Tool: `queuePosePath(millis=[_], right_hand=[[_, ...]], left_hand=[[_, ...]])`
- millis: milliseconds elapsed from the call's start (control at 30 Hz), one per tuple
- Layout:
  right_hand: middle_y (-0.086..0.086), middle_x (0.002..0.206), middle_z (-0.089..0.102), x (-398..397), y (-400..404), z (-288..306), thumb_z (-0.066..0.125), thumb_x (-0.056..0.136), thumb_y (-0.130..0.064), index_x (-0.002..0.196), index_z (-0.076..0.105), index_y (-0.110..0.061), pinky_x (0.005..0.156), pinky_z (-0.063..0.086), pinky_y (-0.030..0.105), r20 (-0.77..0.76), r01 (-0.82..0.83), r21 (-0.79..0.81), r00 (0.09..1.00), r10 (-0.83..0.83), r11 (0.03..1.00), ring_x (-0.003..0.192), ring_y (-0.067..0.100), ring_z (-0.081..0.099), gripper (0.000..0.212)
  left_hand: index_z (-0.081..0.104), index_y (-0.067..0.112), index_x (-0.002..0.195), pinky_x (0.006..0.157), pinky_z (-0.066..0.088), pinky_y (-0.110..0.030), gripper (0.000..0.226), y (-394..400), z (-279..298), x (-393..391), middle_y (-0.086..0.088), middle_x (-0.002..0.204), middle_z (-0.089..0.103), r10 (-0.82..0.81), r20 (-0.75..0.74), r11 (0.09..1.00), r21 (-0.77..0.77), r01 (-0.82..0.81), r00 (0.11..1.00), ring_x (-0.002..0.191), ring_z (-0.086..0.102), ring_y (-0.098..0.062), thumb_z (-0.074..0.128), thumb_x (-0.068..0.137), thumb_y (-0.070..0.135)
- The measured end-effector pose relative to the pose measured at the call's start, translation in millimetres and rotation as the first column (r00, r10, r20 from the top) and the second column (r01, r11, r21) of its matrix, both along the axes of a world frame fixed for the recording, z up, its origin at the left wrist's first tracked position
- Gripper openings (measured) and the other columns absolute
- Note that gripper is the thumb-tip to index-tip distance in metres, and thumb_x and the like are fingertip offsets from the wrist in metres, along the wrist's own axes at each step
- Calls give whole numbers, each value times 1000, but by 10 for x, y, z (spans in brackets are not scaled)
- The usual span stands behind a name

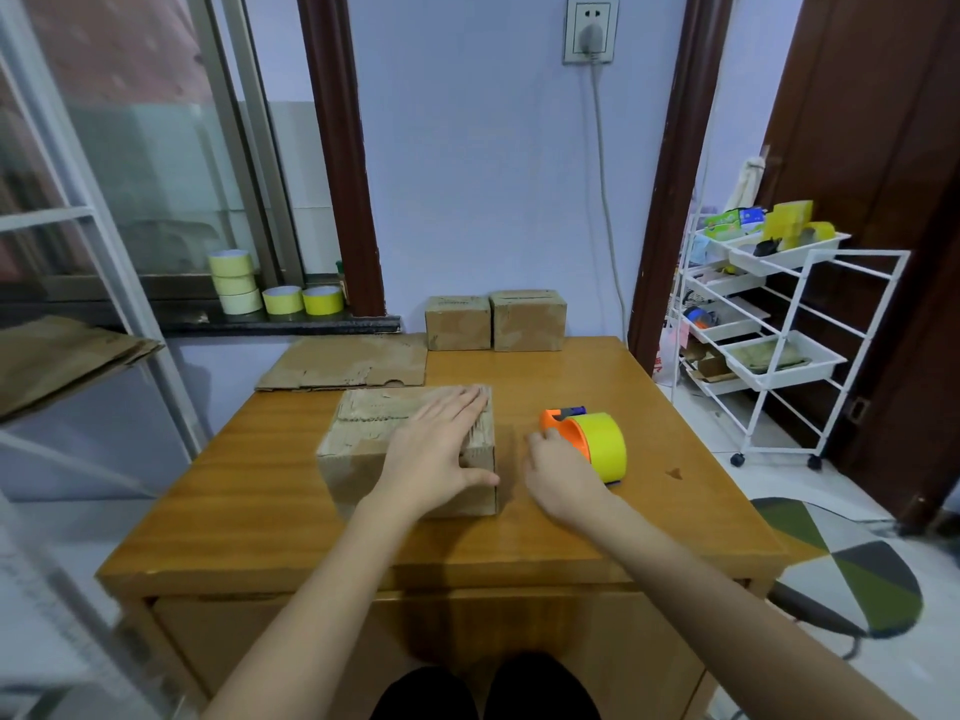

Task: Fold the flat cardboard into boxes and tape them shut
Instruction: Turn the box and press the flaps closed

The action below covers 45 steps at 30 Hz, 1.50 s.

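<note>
Two done boxes (496,323) behind, flat cardboard (348,363) left.

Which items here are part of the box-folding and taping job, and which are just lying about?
In use: folded box under left hand; tape dispenser at right hand; flat cardboard; two finished boxes.
Lying about: spare tape rolls; trolley; wall plug.

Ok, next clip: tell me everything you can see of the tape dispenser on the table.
The tape dispenser has an orange plastic body carrying a wide roll of yellow tape, with a dark blue part at its far end, likely the cutter. It lies on the wooden table, right of the cardboard box and apart from it. The right hand reaches it from the near side, fingertips touching the orange body; whether the fingers grip it cannot be told. No tape is visibly pulled out.
</note>
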State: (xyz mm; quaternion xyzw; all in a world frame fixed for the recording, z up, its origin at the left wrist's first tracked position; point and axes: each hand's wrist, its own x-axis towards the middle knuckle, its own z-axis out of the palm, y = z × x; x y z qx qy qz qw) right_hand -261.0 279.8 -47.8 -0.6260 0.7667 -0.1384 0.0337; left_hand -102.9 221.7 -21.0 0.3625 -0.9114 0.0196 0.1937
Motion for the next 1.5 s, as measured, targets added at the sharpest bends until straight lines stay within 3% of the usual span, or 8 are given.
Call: queuePosePath(millis=[100, 233, 867, 967, 1067, 1133, 1300, 1500], right_hand=[[20, 113, 52, -46, -80, 30, 35, 101, -26, 104, 51, -4, 79, 37, 35, 437, 87, -63, 898, -51, 994, 101, 35, 52, 27], [1, 91, 58, -32, -134, 146, 46, 93, -51, 95, 52, -17, 76, 50, 37, 866, 157, -108, 500, 15, 982, 86, 19, 60, 34], [13, 98, 66, 9, -166, 250, 71, 86, -16, 114, 59, 0, 57, 53, 17, 967, 268, -174, 228, 113, 948, 73, 16, 62, 34], [13, 102, 66, -4, -200, 234, 69, 88, -17, 117, 59, 0, 68, 56, 24, 958, 257, -169, 271, 97, 952, 80, 18, 64, 35], [12, 127, 56, 22, -183, 288, 59, 94, -24, 124, 58, -9, 96, 45, 31, 678, 242, -312, 734, 37, 919, 108, 20, 57, 34], [4, 146, 41, 127, -102, 402, 45, 100, -26, 137, 49, -11, 111, 29, 29, 472, 103, -467, 869, 149, 878, 133, 16, 39, 40], [-9, 158, 7, 604, -46, 666, 27, 105, -32, 152, 15, -14, 118, 1, 23, 426, -225, -451, 796, 430, 864, 144, 1, 0, 52], [-9, 159, 3, 705, -126, 503, 19, 104, -37, 152, 9, -19, 119, -1, 24, 563, -113, -449, 734, 379, 887, 142, -3, -1, 53]], left_hand=[[10, 29, 153, 113, 6, -22, 102, 41, 114, 110, 17, 157, 5, 2, -139, 999, 32, 3, 990, 144, 3, -1, 63, 74, 65], [12, 42, 149, 113, 17, -31, 101, 113, 286, 229, 31, 148, 7, 10, -390, 971, 223, 83, 921, 140, 8, 5, 70, 69, 60], [21, 37, 149, 114, 16, -28, 104, 89, 295, 349, 23, 153, 19, 35, -550, 928, 328, 177, 834, 138, 13, 6, 70, 60, 59], [22, 37, 149, 115, 18, -31, 104, 65, 295, 350, 19, 155, 20, 44, -548, 926, 336, 172, 835, 142, 15, 1, 71, 60, 59], [21, 40, 148, 113, 19, -31, 104, 45, 294, 349, 19, 156, 19, 63, -534, 926, 346, 150, 843, 141, 17, 0, 70, 59, 62], [21, 39, 149, 112, 19, -29, 104, 40, 294, 344, 21, 155, 19, 54, -534, 929, 337, 154, 844, 141, 16, 1, 70, 59, 62], [24, 32, 148, 118, 21, -35, 92, 11, 260, 299, 21, 151, 22, -7, -558, 929, 304, 212, 830, 142, 17, 0, 71, 71, 47], [24, 28, 149, 118, 23, -39, 82, -57, 238, 291, 10, 156, 24, -32, -547, 936, 278, 218, 837, 143, 20, -3, 72, 82, 21]])
